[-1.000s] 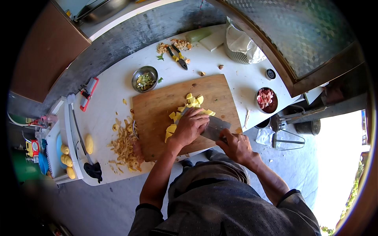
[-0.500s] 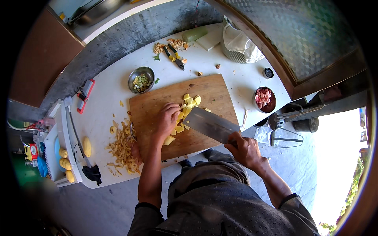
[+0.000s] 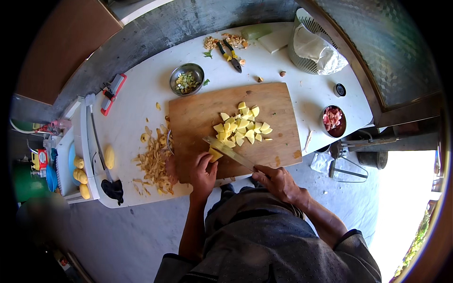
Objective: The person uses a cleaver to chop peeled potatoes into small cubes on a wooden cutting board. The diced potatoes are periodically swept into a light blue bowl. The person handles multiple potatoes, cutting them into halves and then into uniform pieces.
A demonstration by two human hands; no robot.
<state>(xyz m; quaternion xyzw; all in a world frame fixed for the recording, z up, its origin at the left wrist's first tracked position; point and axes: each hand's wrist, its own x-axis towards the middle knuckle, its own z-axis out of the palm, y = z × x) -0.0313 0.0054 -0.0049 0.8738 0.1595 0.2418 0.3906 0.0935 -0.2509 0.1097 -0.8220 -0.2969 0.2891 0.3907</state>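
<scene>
Big rectangular wooden cutting board (image 3: 264,101) sits on the white table (image 3: 137,101), piled with pale yellow potato chunks (image 3: 241,126). Right hand (image 3: 278,181) grips the cleaver-style knife (image 3: 229,153); left hand (image 3: 203,170) pins a potato piece (image 3: 215,154) at the board's near edge. Looks firm, wet, probably slippery, so pinch its flat sides.

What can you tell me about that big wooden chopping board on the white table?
The rectangular light-brown wooden chopping board lies flat on the white table, its surface scuffed and stained near one corner. A heap of pale yellow potato chunks sits near its middle. The left hand pins a yellow potato piece to its near edge while the right hand holds a broad steel cleaver against that piece.
</scene>
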